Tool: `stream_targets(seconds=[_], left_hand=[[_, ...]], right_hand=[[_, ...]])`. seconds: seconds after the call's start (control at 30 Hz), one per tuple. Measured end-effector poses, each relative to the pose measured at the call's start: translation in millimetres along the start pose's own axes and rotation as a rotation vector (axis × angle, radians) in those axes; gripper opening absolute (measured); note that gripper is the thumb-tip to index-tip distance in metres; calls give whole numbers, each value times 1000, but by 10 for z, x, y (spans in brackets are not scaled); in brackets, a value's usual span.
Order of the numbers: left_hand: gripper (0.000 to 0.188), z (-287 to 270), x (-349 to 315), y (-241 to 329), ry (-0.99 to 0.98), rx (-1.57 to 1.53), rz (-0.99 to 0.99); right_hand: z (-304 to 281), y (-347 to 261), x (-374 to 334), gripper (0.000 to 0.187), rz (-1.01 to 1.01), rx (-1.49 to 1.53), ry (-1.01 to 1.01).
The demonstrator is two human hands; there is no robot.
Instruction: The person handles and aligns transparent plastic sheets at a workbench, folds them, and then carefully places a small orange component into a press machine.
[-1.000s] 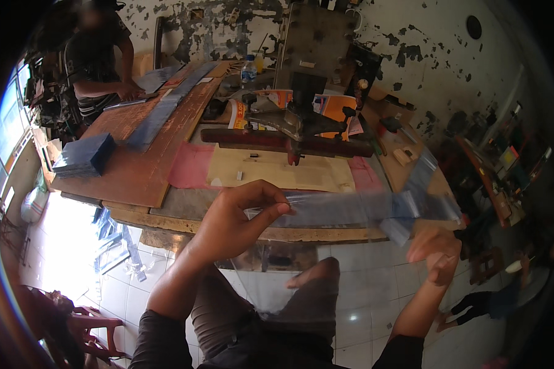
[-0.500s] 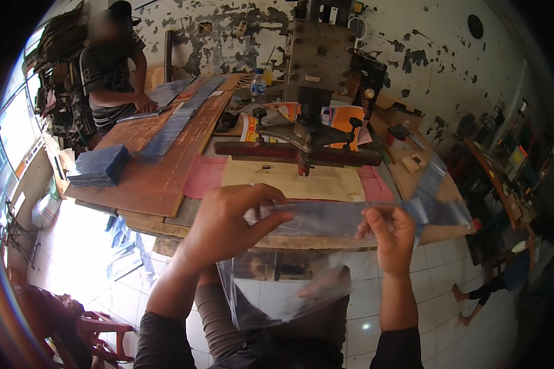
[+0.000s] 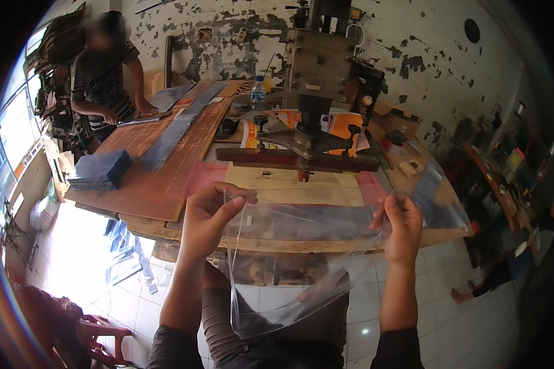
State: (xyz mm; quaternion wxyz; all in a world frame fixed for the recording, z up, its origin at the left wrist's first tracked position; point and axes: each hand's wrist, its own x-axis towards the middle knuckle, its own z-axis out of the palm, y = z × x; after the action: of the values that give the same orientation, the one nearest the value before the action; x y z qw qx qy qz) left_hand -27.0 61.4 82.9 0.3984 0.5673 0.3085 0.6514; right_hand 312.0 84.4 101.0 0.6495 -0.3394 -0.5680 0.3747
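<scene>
Between my hands hangs a clear plastic sheet [image 3: 289,270], stretched across the top and drooping toward my lap. My left hand [image 3: 212,212] pinches its upper left corner between thumb and fingers. At the opposite upper corner, my right hand [image 3: 400,221] grips the sheet with thumb and bent fingers. Behind the sheet stands a press machine [image 3: 317,86] with a dark red crossbar [image 3: 271,157]. Under that bar lies a cream-coloured board [image 3: 332,184] over a pink sheet [image 3: 206,175].
A stack of bluish plastic sheets [image 3: 98,170] sits on the brown board [image 3: 148,190] at left. More plastic sheets [image 3: 437,194] lie at the right end. A person [image 3: 108,80] works at the far left. A plastic bottle [image 3: 258,91] stands by the press; a red stool [image 3: 101,335] is lower left.
My left hand has moved left to the sheet's corner and my right hand slightly right, spreading the sheet wider. The person at far left now stands more upright, with arms shifted.
</scene>
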Motion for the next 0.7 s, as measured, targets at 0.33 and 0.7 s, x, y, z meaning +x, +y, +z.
stream_targets(seconds=[0.33, 0.7], left_hand=[[14, 145, -42, 212, 103, 100, 92], [22, 225, -55, 284, 181, 82, 101]], right_hand=[[-38, 78, 36, 29, 39, -7, 58], [-71, 120, 47, 25, 108, 73, 47]])
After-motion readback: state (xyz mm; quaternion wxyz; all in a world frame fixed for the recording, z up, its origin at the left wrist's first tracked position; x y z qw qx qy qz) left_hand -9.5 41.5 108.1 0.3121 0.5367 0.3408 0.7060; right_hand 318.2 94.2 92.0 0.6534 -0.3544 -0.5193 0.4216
